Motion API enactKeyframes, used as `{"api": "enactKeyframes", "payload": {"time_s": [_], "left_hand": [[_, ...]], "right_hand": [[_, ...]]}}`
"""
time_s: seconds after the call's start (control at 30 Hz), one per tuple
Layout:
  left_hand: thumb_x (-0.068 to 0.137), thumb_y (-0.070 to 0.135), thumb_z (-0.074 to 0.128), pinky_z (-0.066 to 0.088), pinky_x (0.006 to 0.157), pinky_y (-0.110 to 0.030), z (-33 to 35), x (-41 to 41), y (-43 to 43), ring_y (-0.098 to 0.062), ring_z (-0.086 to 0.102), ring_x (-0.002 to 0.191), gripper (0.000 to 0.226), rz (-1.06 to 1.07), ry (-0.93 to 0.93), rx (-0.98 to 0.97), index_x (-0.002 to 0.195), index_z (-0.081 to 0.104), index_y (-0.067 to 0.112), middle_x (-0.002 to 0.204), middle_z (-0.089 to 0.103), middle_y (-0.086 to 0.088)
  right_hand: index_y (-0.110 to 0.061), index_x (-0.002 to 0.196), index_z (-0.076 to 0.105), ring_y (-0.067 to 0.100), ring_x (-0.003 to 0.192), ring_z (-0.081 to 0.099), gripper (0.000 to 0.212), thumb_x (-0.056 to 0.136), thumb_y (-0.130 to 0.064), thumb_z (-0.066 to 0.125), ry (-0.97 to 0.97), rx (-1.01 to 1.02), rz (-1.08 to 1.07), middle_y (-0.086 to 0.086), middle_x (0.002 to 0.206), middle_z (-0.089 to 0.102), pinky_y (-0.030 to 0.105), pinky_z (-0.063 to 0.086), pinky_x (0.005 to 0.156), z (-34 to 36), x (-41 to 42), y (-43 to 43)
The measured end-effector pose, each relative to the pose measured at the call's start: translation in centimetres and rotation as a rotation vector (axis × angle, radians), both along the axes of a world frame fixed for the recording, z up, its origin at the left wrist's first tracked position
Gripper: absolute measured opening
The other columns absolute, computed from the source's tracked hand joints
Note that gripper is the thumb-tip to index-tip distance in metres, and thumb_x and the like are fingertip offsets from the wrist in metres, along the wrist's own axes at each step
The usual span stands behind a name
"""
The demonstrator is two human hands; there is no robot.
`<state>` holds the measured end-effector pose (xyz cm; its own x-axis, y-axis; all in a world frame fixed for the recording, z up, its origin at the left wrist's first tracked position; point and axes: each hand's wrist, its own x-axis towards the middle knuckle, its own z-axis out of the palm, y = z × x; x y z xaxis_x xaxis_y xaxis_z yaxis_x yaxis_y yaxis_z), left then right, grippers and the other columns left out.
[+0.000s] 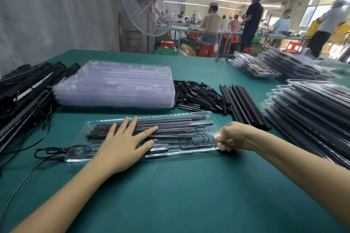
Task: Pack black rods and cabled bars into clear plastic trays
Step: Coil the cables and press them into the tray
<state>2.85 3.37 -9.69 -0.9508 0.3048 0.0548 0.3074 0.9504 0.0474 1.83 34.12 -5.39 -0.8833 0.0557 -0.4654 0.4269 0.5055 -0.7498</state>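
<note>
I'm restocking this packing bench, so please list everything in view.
tray: one, clear, front centre, holding black rods and coiled cable
empty trays: one stack, clear, behind it
short pieces: one heap, black, right of that stack
long rods: one bundle, black, right of the heap
cabled bars: one pile, black, far left
packed trays: several stacks, clear with black, right side
fan: one, white, behind the table
table: one, green, under everything
left hand: one, flat on the rods in the tray
right hand: one, pinching the tray's right end

Left hand [123, 143] flat (fingers [147, 131] spread), right hand [230, 136] pinching.
</note>
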Motion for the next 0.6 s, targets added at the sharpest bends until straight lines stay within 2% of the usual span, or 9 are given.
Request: {"api": "enactKeyframes", "payload": {"time_s": [0.13,0.23,0.3,0.43,0.53,0.6], "left_hand": [[0.076,0.074,-0.006,-0.008,0.117,-0.042,0.1,0.0,0.0,-0.018,-0.017,0.145,0.045,0.004,-0.006,0.014,0.120,-0.018,0.074,0.159,-0.011,0.000],[0.067,0.075,-0.013,-0.007,0.118,-0.043,0.3,0.1,0.1,-0.018,-0.017,0.145,0.053,0.014,-0.001,0.025,0.120,-0.019,0.073,0.159,-0.011,0.000],[0.073,0.074,-0.009,-0.007,0.118,-0.043,0.3,0.1,0.1,-0.019,-0.017,0.145,0.048,0.027,-0.004,0.032,0.120,-0.020,0.073,0.159,-0.012,0.000],[0.084,0.070,0.000,-0.007,0.118,-0.042,0.3,0.1,0.0,-0.018,-0.018,0.145,0.042,0.035,-0.016,0.054,0.122,-0.019,0.072,0.159,-0.011,0.000],[0.077,0.071,-0.007,-0.008,0.118,-0.042,0.2,0.2,0.0,-0.017,-0.016,0.146,0.050,0.023,-0.015,0.088,0.126,-0.013,0.070,0.160,-0.008,0.001],[0.089,0.064,0.005,-0.006,0.118,-0.041,0.2,0.2,-0.2,-0.015,-0.011,0.146,0.049,0.007,-0.001,0.134,0.137,0.005,0.064,0.160,-0.002,0.003]], "right_hand": [[-0.005,0.068,0.052,0.013,0.040,0.055,0.029,0.090,0.009,0.040,0.001,0.024,-0.018,0.007,0.054,0.056,0.019,0.039,0.040,-0.2,-0.3,-0.2],[-0.006,0.073,0.052,0.013,0.040,0.055,0.024,0.092,0.005,0.042,0.027,-0.076,-0.015,0.007,0.054,0.058,0.018,0.042,0.039,-0.2,-0.4,0.0],[-0.005,0.083,0.056,0.014,0.045,0.058,0.018,0.097,-0.006,0.044,0.020,-0.205,-0.023,0.009,0.058,0.060,0.020,0.047,0.042,0.0,-0.5,0.5],[-0.002,0.099,0.055,0.022,0.052,0.063,0.040,0.102,-0.036,0.034,-0.049,-0.285,-0.007,0.015,0.064,0.064,0.025,0.052,0.046,0.1,-0.8,1.5],[0.000,0.097,0.056,0.022,0.054,0.065,0.027,0.097,-0.027,0.050,-0.003,-0.217,0.054,0.017,0.070,0.066,0.026,0.053,0.048,0.1,-1.0,1.6],[0.000,0.090,0.057,0.020,0.056,0.064,0.011,0.092,-0.011,0.059,0.035,-0.170,0.094,0.017,0.072,0.066,0.024,0.052,0.048,0.1,-0.9,1.5]]}}
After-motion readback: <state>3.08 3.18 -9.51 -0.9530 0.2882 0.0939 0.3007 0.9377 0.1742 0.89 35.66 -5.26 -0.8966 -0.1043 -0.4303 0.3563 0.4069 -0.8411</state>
